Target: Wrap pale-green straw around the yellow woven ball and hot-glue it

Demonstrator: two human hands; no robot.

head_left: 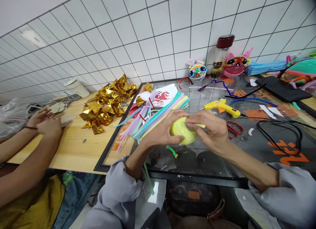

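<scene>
At left, a co-worker's hands (48, 122) are over the pale wooden surface (81, 150), near a heap of shiny gold folded-foil shapes (108, 102). Next comes a bundle of thin pastel fuzzy stems (158, 116), just beside the person's left hand (161, 131), its thumb and fingers curved around a round, bright-yellow fuzzy ball (184, 131) above a glossy dark panel (237, 156). The right hand (213, 127) pinches a short pale-yellow strip (200, 126) at the ball's right side, near a yellow glue gun (221, 105) and red-handled scissors (238, 133).
</scene>
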